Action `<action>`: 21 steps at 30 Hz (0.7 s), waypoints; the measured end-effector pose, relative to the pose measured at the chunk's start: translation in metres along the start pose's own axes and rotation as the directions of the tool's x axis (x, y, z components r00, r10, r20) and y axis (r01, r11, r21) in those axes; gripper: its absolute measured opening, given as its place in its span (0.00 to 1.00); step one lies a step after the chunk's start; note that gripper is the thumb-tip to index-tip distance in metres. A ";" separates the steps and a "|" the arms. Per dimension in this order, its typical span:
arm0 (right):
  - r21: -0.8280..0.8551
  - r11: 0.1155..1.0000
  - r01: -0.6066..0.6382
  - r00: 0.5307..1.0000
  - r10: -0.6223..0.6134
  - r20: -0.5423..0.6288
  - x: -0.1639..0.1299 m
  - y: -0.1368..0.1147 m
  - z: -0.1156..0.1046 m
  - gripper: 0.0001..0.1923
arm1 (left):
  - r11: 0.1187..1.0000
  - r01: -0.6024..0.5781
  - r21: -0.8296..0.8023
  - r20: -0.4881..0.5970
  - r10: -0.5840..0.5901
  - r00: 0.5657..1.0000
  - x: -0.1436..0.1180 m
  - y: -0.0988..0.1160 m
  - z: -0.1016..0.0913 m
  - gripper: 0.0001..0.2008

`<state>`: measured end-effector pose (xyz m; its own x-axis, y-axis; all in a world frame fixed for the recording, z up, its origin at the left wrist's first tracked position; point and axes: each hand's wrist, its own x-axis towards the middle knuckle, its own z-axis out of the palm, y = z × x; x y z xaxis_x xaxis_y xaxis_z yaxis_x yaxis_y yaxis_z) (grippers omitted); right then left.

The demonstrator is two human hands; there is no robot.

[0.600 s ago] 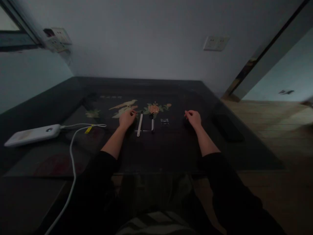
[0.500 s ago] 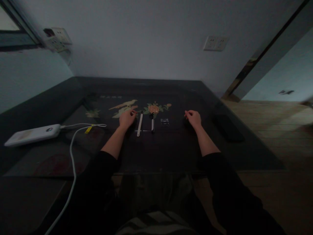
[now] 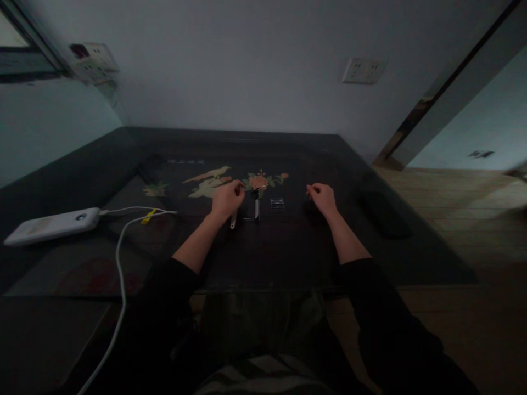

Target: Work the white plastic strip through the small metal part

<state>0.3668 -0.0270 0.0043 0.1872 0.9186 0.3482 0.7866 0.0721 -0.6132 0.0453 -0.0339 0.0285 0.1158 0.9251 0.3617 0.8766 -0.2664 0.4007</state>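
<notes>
Item: slim white flat strip (image 3: 234, 221), lying lengthwise on the dark glass-topped table with painted bird and flower inlay (image 3: 288, 258), now mostly covered by your left hand (image 3: 227, 199). Step in hand, as judged: the pick-up of that strip, at the point of first grip. Your left fingers (image 3: 237, 188) are curled over its far end, pinched close; whether they actually clamp it or only touch it cannot be told in this dim view. Only the near tip of the strip shows below your palm. Just right of it: a short dark tool with a pale handle (image 3: 257, 207), then a small clear plastic packet (image 3: 277, 204), both untouched. Your right hand (image 3: 321, 197) rests on the table well apart from these, fingers loosely curled, holding nothing visible. Far left: a white power bank (image 3: 49, 225) with its white cable (image 3: 120, 263). Next move, as judged, calls for a firm pinch and a level lift clear of the neighbouring tool.
</notes>
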 end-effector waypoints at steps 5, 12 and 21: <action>-0.019 0.998 0.062 0.996 -0.061 0.069 -0.006 -0.013 0.005 0.17 | 0.980 -0.107 0.169 0.145 0.083 0.986 -0.015 0.030 0.004 0.13; -0.017 0.996 0.091 0.987 -0.087 0.136 -0.010 -0.023 0.009 0.17 | 0.971 -0.061 0.230 0.234 0.006 0.972 -0.020 0.039 0.005 0.17; -0.005 0.994 0.108 0.984 -0.106 0.143 -0.010 -0.019 0.011 0.18 | 0.960 -0.054 0.273 0.258 -0.019 0.966 -0.022 0.051 0.012 0.20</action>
<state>0.3433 -0.0336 0.0044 0.0169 0.9518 0.3061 0.8051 0.1686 -0.5687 0.0926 -0.0641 0.0310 0.2160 0.9684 0.1249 0.9632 -0.2323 0.1351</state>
